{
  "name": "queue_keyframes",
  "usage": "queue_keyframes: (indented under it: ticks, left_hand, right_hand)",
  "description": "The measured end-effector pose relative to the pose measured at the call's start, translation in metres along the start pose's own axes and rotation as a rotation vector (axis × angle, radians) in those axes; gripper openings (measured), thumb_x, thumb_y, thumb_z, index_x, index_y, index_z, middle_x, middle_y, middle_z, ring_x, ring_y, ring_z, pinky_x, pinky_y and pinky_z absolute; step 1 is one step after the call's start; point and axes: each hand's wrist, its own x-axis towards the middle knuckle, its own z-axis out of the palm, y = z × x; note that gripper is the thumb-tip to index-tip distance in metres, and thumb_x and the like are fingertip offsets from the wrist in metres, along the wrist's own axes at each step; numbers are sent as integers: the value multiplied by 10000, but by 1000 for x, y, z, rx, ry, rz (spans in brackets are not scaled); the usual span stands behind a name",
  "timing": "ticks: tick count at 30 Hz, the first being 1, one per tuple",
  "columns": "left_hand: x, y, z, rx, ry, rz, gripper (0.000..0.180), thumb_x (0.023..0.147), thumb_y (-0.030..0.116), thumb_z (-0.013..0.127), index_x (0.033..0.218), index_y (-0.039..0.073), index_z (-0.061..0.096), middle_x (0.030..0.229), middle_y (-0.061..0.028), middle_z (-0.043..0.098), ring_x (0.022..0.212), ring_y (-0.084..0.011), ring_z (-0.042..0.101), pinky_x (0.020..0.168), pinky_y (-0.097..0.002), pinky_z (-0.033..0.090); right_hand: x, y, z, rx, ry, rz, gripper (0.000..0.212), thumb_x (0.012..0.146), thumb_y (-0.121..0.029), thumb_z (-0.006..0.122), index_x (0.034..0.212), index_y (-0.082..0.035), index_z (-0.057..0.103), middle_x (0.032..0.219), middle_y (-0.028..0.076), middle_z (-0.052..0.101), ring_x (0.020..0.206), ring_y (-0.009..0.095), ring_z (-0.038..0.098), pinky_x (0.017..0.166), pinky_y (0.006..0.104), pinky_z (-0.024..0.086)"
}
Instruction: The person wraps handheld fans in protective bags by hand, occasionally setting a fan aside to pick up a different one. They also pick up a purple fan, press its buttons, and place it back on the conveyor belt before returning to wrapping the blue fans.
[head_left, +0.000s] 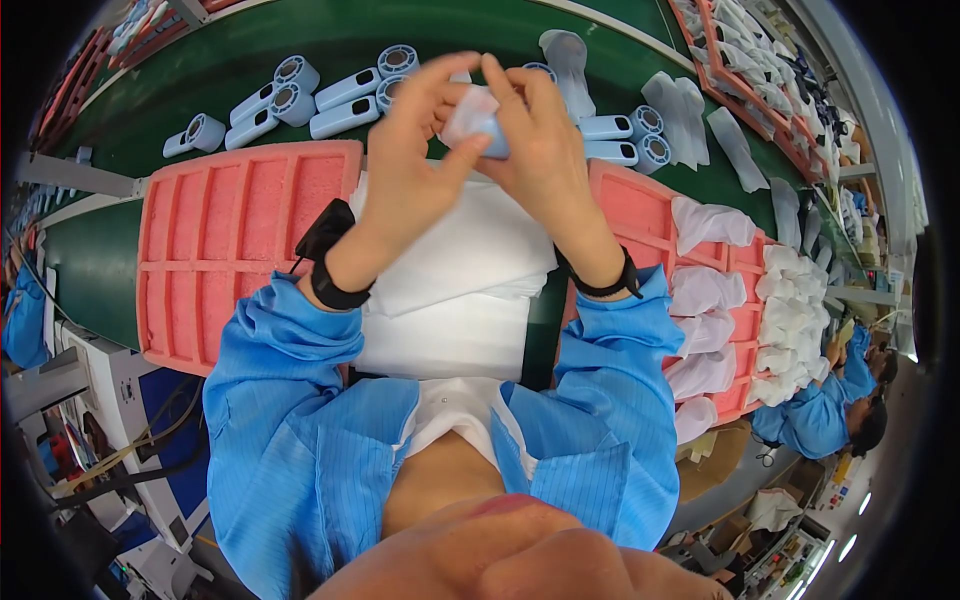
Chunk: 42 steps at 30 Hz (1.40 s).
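Note:
Above the green bench both hands are raised around a small light-blue plastic housing (494,143) partly covered by thin white wrapping (468,112). My left hand (408,170) has its thumb against the wrapped piece and its fingers curled, slightly blurred. From the other side my right hand (545,150) grips it, fingers bent over the top. Most of the housing is hidden by hands and wrapping. Beneath my wrists lies a stack of white wrapping sheets or bags (445,335). Beyond my hands, unwrapped light-blue housings (345,105) with round ringed heads lie in groups left and right.
A pink foam tray (215,262) with bare compartments lies to the left. On the right, another pink tray (632,205) holds several white-wrapped pieces (710,290). More wrapped pieces (680,118) lie on the green bench (450,22). A co-worker in blue (812,415) sits at far right.

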Motion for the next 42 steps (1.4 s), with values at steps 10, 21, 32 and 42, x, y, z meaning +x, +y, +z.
queue_keyframes:
  ticks: [10,21,32,42]
  left_hand:
    - [-13,-9,22,824,-71,247,581,634,-19,679,1189,98,556,1078,-108,571,876,-274,588,730,-323,498]
    - [23,11,-23,-54,-290,-4,427,718,52,726,1115,72,569,1211,-93,487,1063,-206,528,874,-322,433]
    - [3,-6,-3,539,123,442,244,729,126,761,936,66,646,1212,-94,475,1083,-188,479,890,-308,380]
    - [27,-13,-36,529,337,130,172,724,151,757,837,81,648,975,-56,563,822,-178,548,739,-289,418]
  right_hand:
    - [-4,18,8,195,108,316,640,649,-83,769,1212,-7,474,1068,133,536,936,290,566,722,346,486]
    - [-3,26,-7,689,-380,231,591,644,-83,758,1167,-8,492,1099,118,576,934,257,588,738,378,485]
    - [-17,6,0,-31,-58,274,394,683,-64,700,1036,11,541,965,186,606,885,392,581,673,391,481]
    - [-24,34,-15,741,-511,283,368,781,-173,692,1065,8,543,972,201,626,875,376,607,713,358,486]
